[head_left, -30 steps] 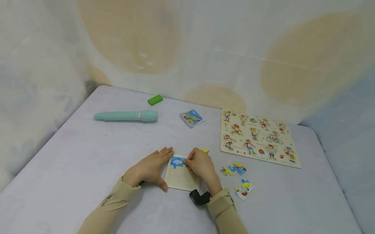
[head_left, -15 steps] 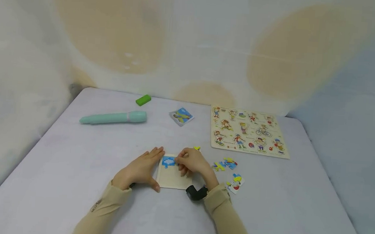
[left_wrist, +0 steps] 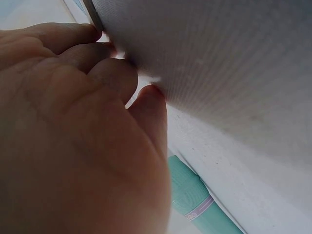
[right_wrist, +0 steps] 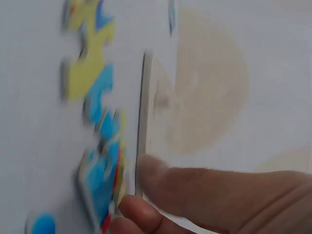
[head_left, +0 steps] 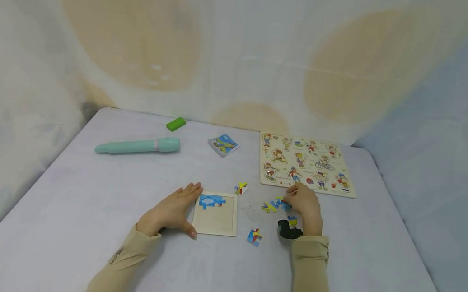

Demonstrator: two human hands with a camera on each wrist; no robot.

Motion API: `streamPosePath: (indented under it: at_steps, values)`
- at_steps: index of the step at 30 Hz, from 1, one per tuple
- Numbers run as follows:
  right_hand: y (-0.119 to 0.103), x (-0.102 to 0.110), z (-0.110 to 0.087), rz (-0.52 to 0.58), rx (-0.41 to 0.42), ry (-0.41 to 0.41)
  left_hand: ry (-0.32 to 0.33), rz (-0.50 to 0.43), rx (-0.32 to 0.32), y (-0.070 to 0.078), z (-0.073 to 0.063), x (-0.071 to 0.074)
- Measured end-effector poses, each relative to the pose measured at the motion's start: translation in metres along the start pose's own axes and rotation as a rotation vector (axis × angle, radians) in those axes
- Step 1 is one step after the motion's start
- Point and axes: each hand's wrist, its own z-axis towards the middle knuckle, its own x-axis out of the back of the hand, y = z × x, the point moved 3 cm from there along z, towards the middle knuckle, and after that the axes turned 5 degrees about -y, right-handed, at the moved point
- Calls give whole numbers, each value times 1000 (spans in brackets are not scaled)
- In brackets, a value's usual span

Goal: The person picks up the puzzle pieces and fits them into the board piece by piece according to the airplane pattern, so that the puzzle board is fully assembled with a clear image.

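Note:
A square wooden puzzle tray lies on the table with joined blue cloud puzzle pieces in its upper left corner. My left hand rests along the tray's left side, fingers extended and thumb near the lower left corner. In the left wrist view, the left hand's fingertips touch the table. To the right of the tray, my right hand reaches over a cluster of blue and yellow puzzle pieces. In the right wrist view its thumb stands apart from a blurred blue piece, with fingertips beside that piece.
Loose pieces lie around: a yellow-and-white one, a blue-and-red one and one by the right wrist. Behind are a figure puzzle board, a picture card, a green block and a teal pen-shaped toy.
My right hand has let go of the piece in the tray and moved right to the loose pieces. The blue-and-red piece has come into sight. My left hand stays by the tray.

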Motion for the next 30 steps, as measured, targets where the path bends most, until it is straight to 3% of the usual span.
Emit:
streamPosePath:
  at_steps: [3,9,15,19,26,30]
  values:
    - [7,3,-1,-8,-16,-19,3,5,7,0,-1,2]
    - [3,-6,0,32,54,-127,7,12,3,-1,-1,4]
    - [-9,-16,-3,-80,142,-145,0,18,18,-4,-2,5]
    - [-21,-18,-13,-134,224,-146,0,9,20,-4,-2,4]
    - [-42,-44,-44,-242,369,-314,-8,14,1,0,1,1]
    - [-49,-56,-45,-228,437,-272,0,8,2,1,1,0]
